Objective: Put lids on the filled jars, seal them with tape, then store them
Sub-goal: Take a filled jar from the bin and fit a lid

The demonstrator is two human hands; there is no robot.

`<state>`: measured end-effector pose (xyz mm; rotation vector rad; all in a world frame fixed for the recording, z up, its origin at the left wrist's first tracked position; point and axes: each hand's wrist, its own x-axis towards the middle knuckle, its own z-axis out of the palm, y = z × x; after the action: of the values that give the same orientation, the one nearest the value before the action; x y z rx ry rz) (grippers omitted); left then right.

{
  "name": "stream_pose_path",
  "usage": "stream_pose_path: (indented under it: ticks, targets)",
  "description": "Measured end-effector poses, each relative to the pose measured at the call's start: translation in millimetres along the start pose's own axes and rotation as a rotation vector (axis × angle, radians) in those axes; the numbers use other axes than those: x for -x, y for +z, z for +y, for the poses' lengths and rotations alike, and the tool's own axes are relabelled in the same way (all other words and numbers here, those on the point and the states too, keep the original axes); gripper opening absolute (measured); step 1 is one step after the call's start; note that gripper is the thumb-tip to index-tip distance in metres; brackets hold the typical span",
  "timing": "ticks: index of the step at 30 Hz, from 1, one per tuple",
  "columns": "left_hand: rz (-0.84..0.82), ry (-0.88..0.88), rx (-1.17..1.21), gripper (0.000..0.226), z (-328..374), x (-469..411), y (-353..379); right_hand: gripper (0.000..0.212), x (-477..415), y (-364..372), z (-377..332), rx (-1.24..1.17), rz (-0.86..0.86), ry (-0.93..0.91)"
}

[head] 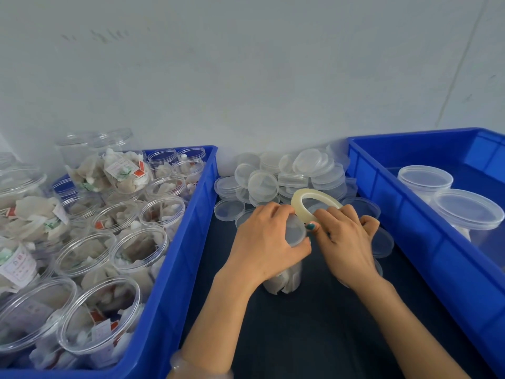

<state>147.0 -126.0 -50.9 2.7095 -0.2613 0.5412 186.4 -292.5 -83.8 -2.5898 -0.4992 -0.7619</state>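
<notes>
A filled jar stands upright on a dark work surface between two blue crates, its long axis vertical and its mouth facing up under a clear lid. The person's left hand comes over the top from the left, its fingers curled around the lid's rim. The jar's packed body shows below the palm.

The right hand sits just beside the lid on the right. Its fingers are curled around the near edge of a roll of clear tape, and a teal-nailed thumb presses by the lid's rim. The roll tilts, with its open centre facing up and toward the camera, and rises behind the lid.

A heap of loose lids lies against the pale wall beyond the hands. The left crate holds open jars stuffed with paper-tagged packets. The right crate holds lidded jars.
</notes>
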Motion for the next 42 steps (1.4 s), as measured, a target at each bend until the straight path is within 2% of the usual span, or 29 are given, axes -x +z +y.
stream_pose_path:
  ticks: [6,14,17,18,20,22,27,30,34,38,39,42]
  targets:
    - [-0.005,-0.027,-0.03,0.055,-5,-5,-1,0.04,-7,7,-7,0.044,0.01,0.055]
    - [-0.061,-0.07,-0.001,0.052,-7,-4,-13,0.042,-15,19,-14,0.046,0.002,0.086]
    - [-0.072,-0.002,0.053,0.052,0,17,-14,0.032,-39,2,20,0.045,-0.087,0.345]
    - [-0.075,-0.017,0.074,0.052,0,24,-15,0.032,-47,-8,28,0.023,-0.075,0.335]
    - [-0.068,-0.054,0.088,0.052,-3,23,-18,0.039,-57,-19,28,0.014,0.051,0.068]
    - [-0.085,-0.063,0.043,0.053,-1,15,-18,0.045,-54,-21,8,0.022,0.055,-0.083]
    - [-0.086,-0.082,0.027,0.051,0,17,-19,0.039,-12,-3,4,0.033,-0.195,-0.09]
    - [-0.089,-0.087,0.038,0.048,0,18,-19,0.046,12,15,3,0.066,-0.324,-0.132]
    - [-0.075,-0.102,0.093,0.043,1,20,-18,0.026,23,30,1,0.064,-0.264,-0.218]
    - [-0.119,-0.092,0.143,0.045,-6,23,-24,0.041,28,32,1,0.02,-0.237,-0.249]
    - [-0.126,-0.087,0.163,0.042,-8,24,-25,0.039,29,33,2,0.021,-0.238,-0.256]
    - [-0.125,-0.087,0.201,0.032,-10,23,-27,0.016,32,34,4,-0.024,-0.251,-0.264]
